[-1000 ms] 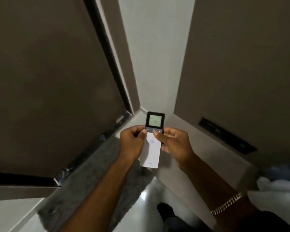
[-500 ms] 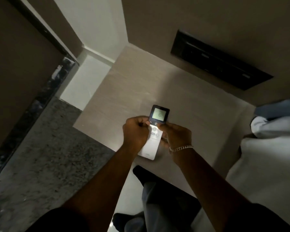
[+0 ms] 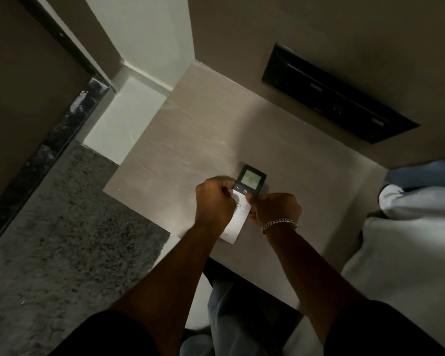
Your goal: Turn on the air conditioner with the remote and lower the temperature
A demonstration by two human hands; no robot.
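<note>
The remote [image 3: 251,179] is a slim white bar with a black top that carries a lit greenish screen, too blurred to read. Both hands hold it just above a pale wooden side table [image 3: 190,140]. My left hand [image 3: 215,201] grips its left edge below the screen. My right hand [image 3: 275,208], with a chain bracelet at the wrist, grips the right edge, thumb resting on the white face under the power button. The remote's lower end sticks out between my wrists. No air conditioner is in view.
A black switch panel [image 3: 337,96] is set in the wall behind the table. White bedding [image 3: 409,242] lies at the right. A grey carpet [image 3: 62,227] covers the floor at the left, bordered by a dark marble strip [image 3: 49,140].
The view has swung down from the wall corner to the side table. Both hands have kept hold of the remote and lowered it close over the tabletop.
</note>
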